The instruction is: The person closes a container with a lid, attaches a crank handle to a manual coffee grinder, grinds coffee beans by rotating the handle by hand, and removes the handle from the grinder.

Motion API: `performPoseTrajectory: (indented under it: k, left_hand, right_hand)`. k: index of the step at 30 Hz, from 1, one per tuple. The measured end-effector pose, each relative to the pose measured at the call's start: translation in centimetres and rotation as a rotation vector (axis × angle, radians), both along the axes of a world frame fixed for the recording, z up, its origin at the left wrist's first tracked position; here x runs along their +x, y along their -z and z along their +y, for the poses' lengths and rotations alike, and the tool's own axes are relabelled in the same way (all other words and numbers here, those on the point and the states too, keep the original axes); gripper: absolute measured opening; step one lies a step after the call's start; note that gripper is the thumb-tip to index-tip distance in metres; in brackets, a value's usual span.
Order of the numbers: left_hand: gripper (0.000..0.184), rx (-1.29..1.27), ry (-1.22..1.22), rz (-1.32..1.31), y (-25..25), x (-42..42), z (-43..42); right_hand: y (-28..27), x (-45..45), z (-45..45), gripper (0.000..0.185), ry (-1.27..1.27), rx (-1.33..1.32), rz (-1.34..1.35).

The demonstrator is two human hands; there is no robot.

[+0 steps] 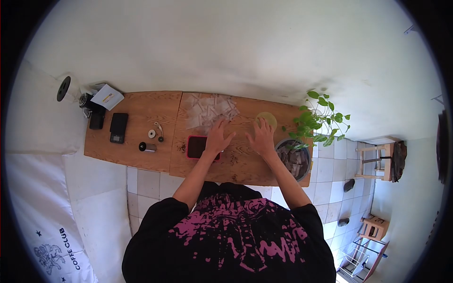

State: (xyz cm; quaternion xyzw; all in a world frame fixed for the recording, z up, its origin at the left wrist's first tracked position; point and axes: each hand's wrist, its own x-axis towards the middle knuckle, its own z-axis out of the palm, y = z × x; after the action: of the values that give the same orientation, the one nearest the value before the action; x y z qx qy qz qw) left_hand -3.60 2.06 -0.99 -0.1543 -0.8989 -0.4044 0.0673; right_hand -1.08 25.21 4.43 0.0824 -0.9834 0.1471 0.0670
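My left hand (218,137) is open, fingers spread, over the right part of a red-rimmed tray (197,147) of dark brown contents. Its fingertips are at the lower edge of a pile of pale, translucent packets (209,111). My right hand (262,137) is also open, its fingertips at the front edge of a round yellow-green lid or dish (267,120); whether they touch it I cannot tell. To the right of that hand stands a round grey container (307,162) full of similar packets. Brown crumbs lie on the wooden table (245,165).
On the table's left are a black scale (118,127), a hand grinder (147,147), a small crank handle (159,127) and an electric grinder (87,104) beside papers (107,97). A leafy plant (316,120) overhangs the right end. Stools stand on the tiled floor.
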Motion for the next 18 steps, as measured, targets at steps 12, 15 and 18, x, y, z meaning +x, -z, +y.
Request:
performPoseTrajectory:
  k: [12,15,18]
  left_hand:
    - [0.064,-0.036,-0.076,0.007,-1.8,4.0,-5.7]
    - [0.064,-0.028,-0.098,0.010,-2.2,4.7,-7.5]
    - [0.065,-0.003,-0.120,-0.015,-2.4,5.6,-9.3]
  right_hand:
    - [-0.6,2.3,-5.5,0.064,-0.081,-0.019,0.019]
    - [-0.2,2.7,-7.5,0.063,-0.110,-0.015,0.042]
    - [-0.6,3.2,-9.6,0.057,-0.130,-0.044,0.095]
